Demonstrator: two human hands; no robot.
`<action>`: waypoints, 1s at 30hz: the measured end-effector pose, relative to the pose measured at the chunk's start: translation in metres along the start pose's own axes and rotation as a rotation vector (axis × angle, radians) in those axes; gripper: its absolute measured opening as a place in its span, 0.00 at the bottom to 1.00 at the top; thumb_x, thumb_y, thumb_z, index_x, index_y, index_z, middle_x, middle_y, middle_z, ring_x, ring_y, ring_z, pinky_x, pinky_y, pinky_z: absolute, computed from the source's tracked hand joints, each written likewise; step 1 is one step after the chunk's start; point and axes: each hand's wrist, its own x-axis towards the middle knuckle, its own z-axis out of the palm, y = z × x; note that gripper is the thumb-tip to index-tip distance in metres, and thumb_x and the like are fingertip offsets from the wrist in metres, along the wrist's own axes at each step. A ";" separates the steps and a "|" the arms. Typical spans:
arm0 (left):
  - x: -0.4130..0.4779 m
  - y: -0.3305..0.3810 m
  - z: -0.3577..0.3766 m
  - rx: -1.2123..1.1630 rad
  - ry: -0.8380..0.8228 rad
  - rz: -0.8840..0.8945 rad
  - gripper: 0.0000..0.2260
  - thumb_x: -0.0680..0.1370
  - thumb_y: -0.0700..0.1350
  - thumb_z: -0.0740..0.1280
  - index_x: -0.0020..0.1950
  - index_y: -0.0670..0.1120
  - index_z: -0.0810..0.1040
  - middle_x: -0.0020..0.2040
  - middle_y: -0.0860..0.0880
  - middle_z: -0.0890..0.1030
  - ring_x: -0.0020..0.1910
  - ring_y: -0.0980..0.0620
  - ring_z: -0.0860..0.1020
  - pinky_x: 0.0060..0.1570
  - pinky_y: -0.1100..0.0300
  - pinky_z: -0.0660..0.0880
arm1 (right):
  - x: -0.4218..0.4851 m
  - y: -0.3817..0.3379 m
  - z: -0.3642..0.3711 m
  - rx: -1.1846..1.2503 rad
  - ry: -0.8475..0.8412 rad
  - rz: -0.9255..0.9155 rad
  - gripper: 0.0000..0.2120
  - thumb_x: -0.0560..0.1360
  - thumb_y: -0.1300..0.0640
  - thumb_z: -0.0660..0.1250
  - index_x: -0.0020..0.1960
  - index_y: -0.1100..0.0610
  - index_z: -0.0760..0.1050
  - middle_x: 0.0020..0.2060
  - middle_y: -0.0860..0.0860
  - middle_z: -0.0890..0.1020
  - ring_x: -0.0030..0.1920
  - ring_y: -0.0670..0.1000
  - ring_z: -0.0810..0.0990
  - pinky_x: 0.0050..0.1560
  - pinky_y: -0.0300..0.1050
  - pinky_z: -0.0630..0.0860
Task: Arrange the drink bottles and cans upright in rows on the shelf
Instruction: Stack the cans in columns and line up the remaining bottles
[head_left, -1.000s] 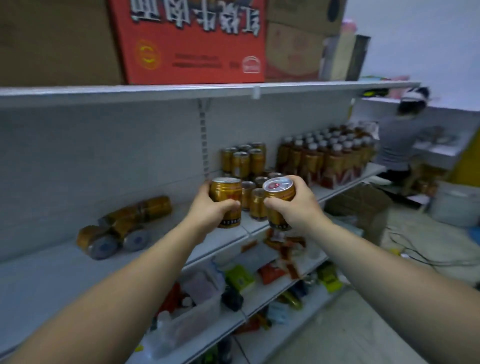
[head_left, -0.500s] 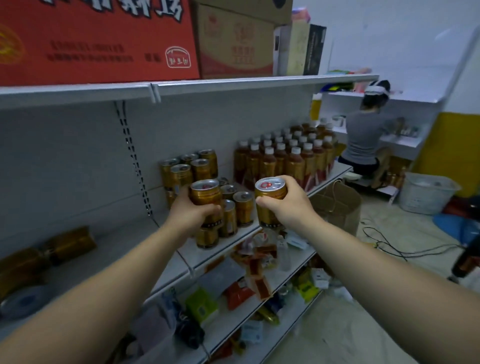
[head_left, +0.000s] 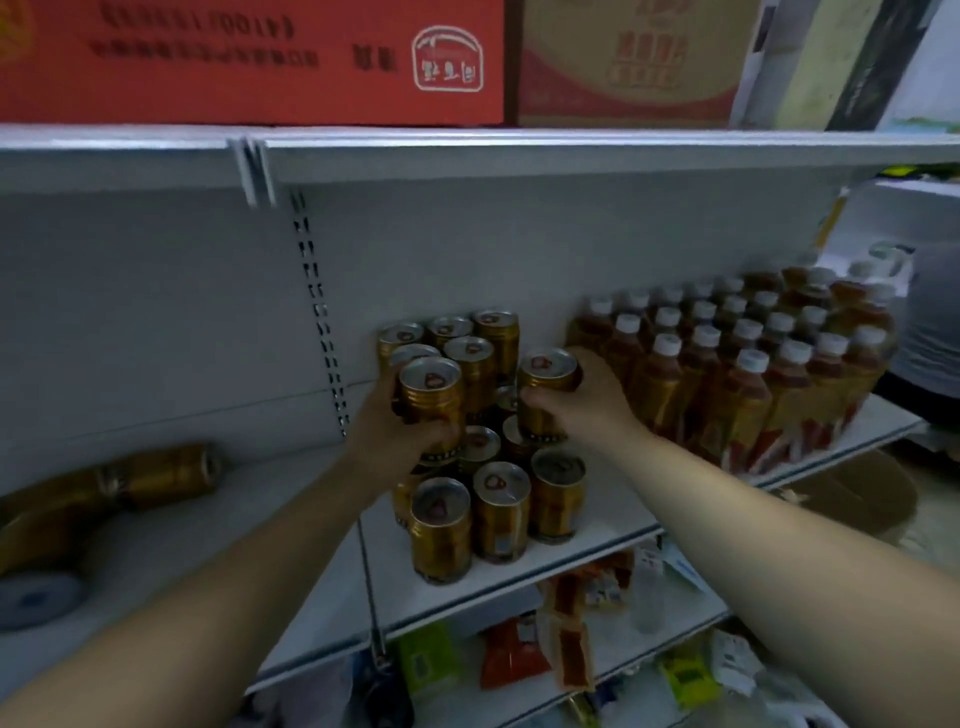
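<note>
bottles (head_left: 753, 374) ranked at 3 o'clock, left grip (head_left: 384, 434) and right grip (head_left: 589, 402) each clasping a can (head_left: 431, 400), toppled cans (head_left: 156, 475) at 9 o'clock unsorted.

Top shelf, above me: the red carton (head_left: 249, 62) stands upside down, its white Chinese characters, bracketed row of digits and arched white emblem (head_left: 448, 58) too blurred to read out. The brown carton (head_left: 628, 62) beside it bears gold and red characters, equally smeared. The gold can (head_left: 434, 410) in my left hand (head_left: 387, 436) and the second can (head_left: 543, 400) in my right hand (head_left: 592, 405) each show a dark band of small print, illegible. The labels on the bottles (head_left: 727, 395) are also unreadable.
</note>
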 end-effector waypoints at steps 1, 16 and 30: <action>-0.001 -0.001 0.000 -0.002 0.013 -0.007 0.27 0.59 0.44 0.78 0.46 0.72 0.73 0.42 0.73 0.78 0.42 0.73 0.76 0.41 0.67 0.72 | 0.011 0.004 0.003 0.004 -0.028 -0.009 0.11 0.64 0.55 0.77 0.37 0.46 0.74 0.33 0.33 0.80 0.36 0.30 0.77 0.32 0.24 0.68; -0.018 -0.023 0.026 -0.056 0.318 -0.124 0.38 0.62 0.45 0.75 0.69 0.58 0.65 0.57 0.55 0.79 0.58 0.57 0.77 0.57 0.51 0.75 | 0.093 0.058 0.021 0.100 -0.306 -0.113 0.32 0.69 0.57 0.76 0.68 0.54 0.65 0.52 0.42 0.73 0.53 0.42 0.73 0.45 0.29 0.65; -0.018 -0.038 0.042 0.153 0.378 -0.155 0.42 0.63 0.48 0.76 0.67 0.65 0.52 0.61 0.53 0.72 0.62 0.51 0.72 0.59 0.51 0.70 | 0.096 0.057 0.022 0.057 -0.389 -0.111 0.36 0.68 0.57 0.76 0.69 0.55 0.61 0.62 0.52 0.75 0.62 0.51 0.74 0.59 0.46 0.69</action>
